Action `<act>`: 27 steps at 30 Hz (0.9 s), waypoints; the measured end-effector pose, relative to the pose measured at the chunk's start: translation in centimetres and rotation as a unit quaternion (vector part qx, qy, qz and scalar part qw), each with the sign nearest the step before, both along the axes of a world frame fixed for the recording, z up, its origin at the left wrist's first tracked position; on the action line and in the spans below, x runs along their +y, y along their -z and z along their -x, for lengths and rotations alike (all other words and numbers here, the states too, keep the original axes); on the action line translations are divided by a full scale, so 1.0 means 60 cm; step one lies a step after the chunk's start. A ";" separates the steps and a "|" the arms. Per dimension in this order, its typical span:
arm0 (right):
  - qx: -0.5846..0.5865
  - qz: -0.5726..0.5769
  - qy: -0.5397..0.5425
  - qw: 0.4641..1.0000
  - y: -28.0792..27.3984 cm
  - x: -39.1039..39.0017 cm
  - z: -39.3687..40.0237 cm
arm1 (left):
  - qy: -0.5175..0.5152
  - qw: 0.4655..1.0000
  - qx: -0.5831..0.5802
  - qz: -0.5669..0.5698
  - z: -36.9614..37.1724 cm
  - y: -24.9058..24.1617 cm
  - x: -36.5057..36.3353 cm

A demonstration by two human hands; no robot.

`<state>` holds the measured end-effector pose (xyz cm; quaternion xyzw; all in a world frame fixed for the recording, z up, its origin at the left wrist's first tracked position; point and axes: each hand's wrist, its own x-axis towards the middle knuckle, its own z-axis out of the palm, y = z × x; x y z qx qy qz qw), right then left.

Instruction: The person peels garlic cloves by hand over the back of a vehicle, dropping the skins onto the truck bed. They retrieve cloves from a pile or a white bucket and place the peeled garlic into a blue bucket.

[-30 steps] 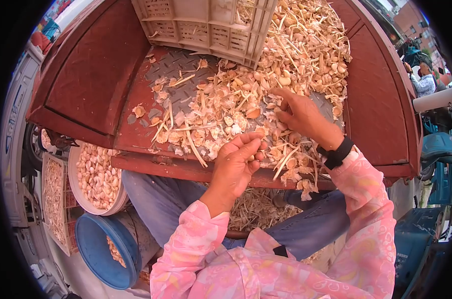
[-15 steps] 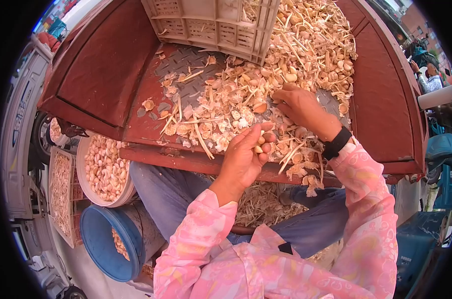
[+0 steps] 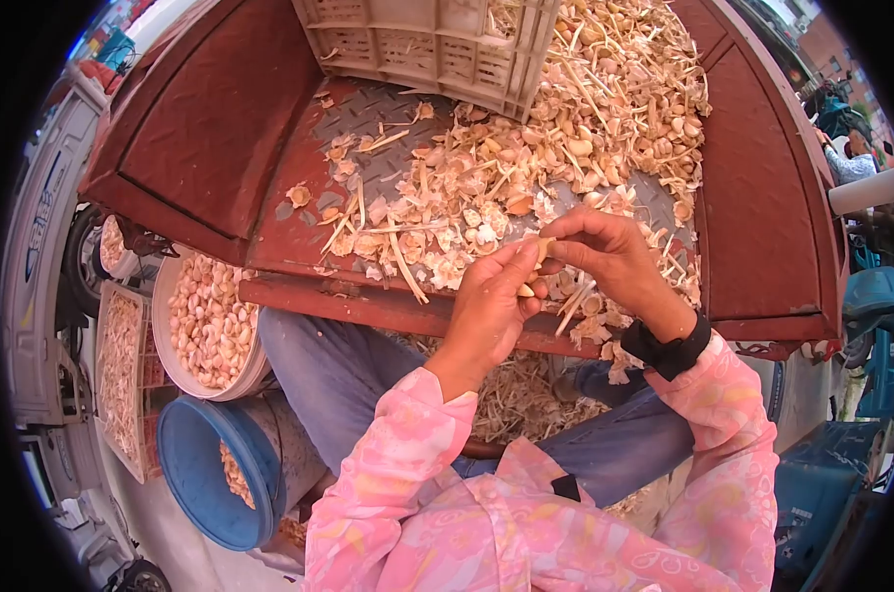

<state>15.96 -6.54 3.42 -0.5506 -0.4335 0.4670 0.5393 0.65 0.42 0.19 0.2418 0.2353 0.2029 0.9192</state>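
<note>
My left hand (image 3: 488, 304) is closed around garlic cloves; the tip of one pale clove (image 3: 526, 291) shows by the curled fingers. Against its thumb, my right hand (image 3: 609, 259) pinches a yellowish garlic clove (image 3: 543, 251), so both hands meet on it. Just beyond them spreads a heap of garlic cloves, papery skins and dry stalks (image 3: 605, 128), lying on the metal bed of a red cart (image 3: 368, 113). Part of the heap is hidden behind my hands.
A pale plastic crate (image 3: 417, 49) stands on the cart bed at the back. Left of my knee are a white bucket of garlic cloves (image 3: 176, 370), a blue bucket (image 3: 185, 493) and a crate of skins (image 3: 151, 434). Red side panels (image 3: 762, 197) flank the bed.
My right hand has come back from the heap to my left hand and now pinches a clove there. The left fingers have closed more over their cloves.
</note>
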 end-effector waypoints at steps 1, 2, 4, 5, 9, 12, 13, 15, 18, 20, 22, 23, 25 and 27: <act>-0.010 -0.003 -0.002 1.000 0.002 -0.003 -0.001 | 0.003 1.000 -0.003 0.015 0.001 0.000 0.000; -0.036 -0.005 -0.002 0.999 0.001 -0.005 0.000 | 0.017 0.999 -0.008 0.034 0.004 0.001 0.001; -0.087 -0.009 -0.001 0.996 -0.003 -0.007 0.002 | 0.045 0.996 -0.021 0.072 0.011 0.006 0.004; -0.145 -0.011 -0.021 0.989 -0.006 -0.008 0.003 | 0.056 0.994 -0.028 0.087 0.015 0.011 0.004; -0.321 -0.028 -0.054 0.945 -0.020 0.004 0.007 | 0.049 0.992 -0.051 0.108 0.070 -0.003 0.010; -0.355 -0.012 0.008 0.935 -0.007 0.035 -0.013 | -0.073 0.994 -0.054 0.065 0.211 -0.046 0.043; -0.396 -0.025 0.035 0.917 -0.001 0.050 -0.026 | -0.130 0.990 -0.043 0.019 0.272 -0.052 0.061; -0.456 -0.050 0.065 0.886 0.006 0.081 -0.046 | -0.287 0.953 0.073 -0.064 0.411 -0.049 0.085; -0.509 -0.094 0.072 0.853 0.016 0.121 -0.063 | -0.440 0.790 0.380 -0.191 0.597 -0.010 0.086; -0.534 -0.134 0.071 0.832 0.026 0.140 -0.067 | -0.409 0.718 0.542 -0.154 0.708 0.049 0.068; -0.571 -0.071 0.055 0.816 0.027 0.153 -0.060 | -0.272 0.703 0.648 -0.108 0.771 0.095 0.034; -0.589 -0.039 0.048 0.806 0.027 0.157 -0.058 | -0.236 0.643 0.702 -0.192 0.805 0.135 0.022; -0.644 0.014 0.012 0.765 0.008 0.152 -0.058 | -0.157 0.499 0.778 -0.348 0.850 0.210 0.014; -0.684 0.025 0.010 0.729 -0.004 0.143 -0.057 | -0.243 0.518 0.730 -0.373 0.765 0.136 0.031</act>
